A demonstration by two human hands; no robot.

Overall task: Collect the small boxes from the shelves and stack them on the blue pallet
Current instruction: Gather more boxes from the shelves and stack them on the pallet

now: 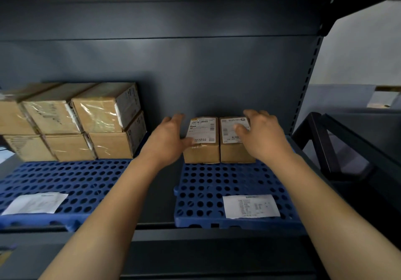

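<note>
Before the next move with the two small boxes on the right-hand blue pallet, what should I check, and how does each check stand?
1. Left hand on left box: ok, thumb over its label, fingers along its left side.
2. Right hand on right box: ok, fingers curled over its top.
3. Boxes together: ok, side by side and touching on the right blue pallet.
4. Firmness of grip: cannot tell.
5. Stacked boxes clear of the left hand: ok, a gap shows.
6. Pallet front: a paper slip lies flat there, ok.
</note>
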